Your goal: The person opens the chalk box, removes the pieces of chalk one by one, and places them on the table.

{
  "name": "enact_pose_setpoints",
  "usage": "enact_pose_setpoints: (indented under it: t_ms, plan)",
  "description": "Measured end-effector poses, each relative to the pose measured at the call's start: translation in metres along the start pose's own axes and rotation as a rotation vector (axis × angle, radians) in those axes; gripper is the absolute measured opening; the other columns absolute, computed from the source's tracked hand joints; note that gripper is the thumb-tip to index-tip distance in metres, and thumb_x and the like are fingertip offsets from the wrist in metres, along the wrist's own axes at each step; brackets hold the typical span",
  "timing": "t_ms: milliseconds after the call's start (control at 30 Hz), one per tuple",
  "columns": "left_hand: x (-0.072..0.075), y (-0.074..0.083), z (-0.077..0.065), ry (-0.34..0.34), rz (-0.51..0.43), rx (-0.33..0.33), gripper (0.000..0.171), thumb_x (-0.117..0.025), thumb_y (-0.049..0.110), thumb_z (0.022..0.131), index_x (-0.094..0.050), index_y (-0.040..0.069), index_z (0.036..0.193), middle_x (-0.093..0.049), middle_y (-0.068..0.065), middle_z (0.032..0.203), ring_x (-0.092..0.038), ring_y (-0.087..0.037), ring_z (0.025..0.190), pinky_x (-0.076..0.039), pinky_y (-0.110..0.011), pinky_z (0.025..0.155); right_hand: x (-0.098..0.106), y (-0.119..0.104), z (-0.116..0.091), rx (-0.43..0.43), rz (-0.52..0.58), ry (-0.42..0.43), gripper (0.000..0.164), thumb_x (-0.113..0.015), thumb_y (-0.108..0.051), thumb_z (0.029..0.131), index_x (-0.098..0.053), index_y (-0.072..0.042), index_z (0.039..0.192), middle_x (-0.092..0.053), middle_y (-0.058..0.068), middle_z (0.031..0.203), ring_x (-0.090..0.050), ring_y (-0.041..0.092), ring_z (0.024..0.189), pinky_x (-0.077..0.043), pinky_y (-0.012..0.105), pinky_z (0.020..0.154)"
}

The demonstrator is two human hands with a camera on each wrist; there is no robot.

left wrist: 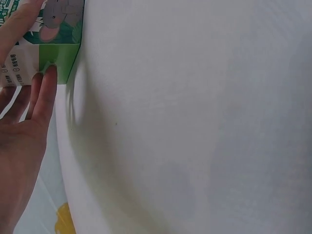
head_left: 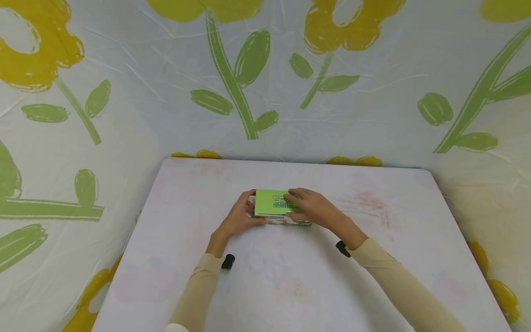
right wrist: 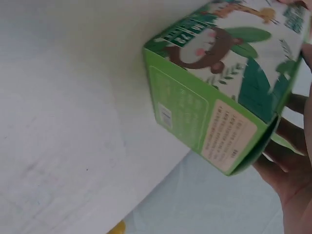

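Note:
A small green cardboard box [head_left: 265, 199] printed with cartoon animals stands on the table, its plain green lid face upward. My left hand [head_left: 238, 217] holds the left end, thumb along the front and fingers at the end panel. In the left wrist view, fingertips [left wrist: 50, 73] touch the green end panel. Over the right part of the lid lies my right hand [head_left: 317, 208], fingers on top and thumb at the front edge. From the right wrist view, the box [right wrist: 204, 112] shows a barcode end, with a narrow dark gap along the lid edge beside the fingers.
The box stands on a white table [head_left: 265, 276] with a faint printed pattern. Behind and to the sides hangs a white cloth [head_left: 166, 115] with yellow flowers and green leaves. A black wrist strap [head_left: 228, 261] shows at the left sleeve.

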State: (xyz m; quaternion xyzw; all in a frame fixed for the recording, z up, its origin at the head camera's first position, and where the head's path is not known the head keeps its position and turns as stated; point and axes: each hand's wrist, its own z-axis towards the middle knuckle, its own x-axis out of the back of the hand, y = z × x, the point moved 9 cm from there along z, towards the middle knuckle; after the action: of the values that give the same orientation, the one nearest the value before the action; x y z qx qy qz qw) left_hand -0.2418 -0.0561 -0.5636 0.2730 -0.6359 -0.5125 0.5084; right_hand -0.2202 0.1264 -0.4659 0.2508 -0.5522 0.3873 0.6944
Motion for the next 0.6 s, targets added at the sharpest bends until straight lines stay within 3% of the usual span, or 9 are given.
enact_pose_setpoints:
  t_ms: [167,333,600]
  plan:
    - [0.0010,-0.0002,0.0005,0.004,0.011,-0.018,0.102,-0.094,0.016,0.076,-0.032,0.011,0.158,-0.046,-0.006,0.144,-0.054,-0.022,0.102,-0.054,-0.036,0.087,0.0031,-0.0097,0.0013,0.105,-0.118,0.056,0.058,-0.085,-0.037,0.085,-0.067,0.000,0.127,-0.066,0.022,0.123,-0.068,0.035,0.108,-0.061,0.044,0.086]
    - [0.0005,0.0016,0.0009,-0.002,0.060,-0.027,0.102,-0.093,0.014,0.077,-0.031,0.008,0.158,-0.045,-0.007,0.145,-0.054,-0.019,0.101,-0.054,-0.030,0.086,-0.0006,-0.0086,0.0031,0.158,-0.184,0.015,0.059,-0.085,-0.037,0.086,-0.066,0.000,0.128,-0.066,0.022,0.122,-0.069,0.033,0.106,-0.062,0.041,0.084]
    - [0.0008,0.0077,0.0005,-0.005,0.079,-0.051,0.102,-0.092,0.013,0.077,-0.030,0.004,0.157,-0.045,-0.011,0.144,-0.054,-0.020,0.100,-0.054,-0.030,0.085,0.0003,-0.0037,0.0049,0.173,-0.138,-0.091,0.049,-0.068,-0.036,0.100,-0.064,0.000,0.133,-0.065,0.023,0.126,-0.067,0.035,0.111,-0.061,0.044,0.086]
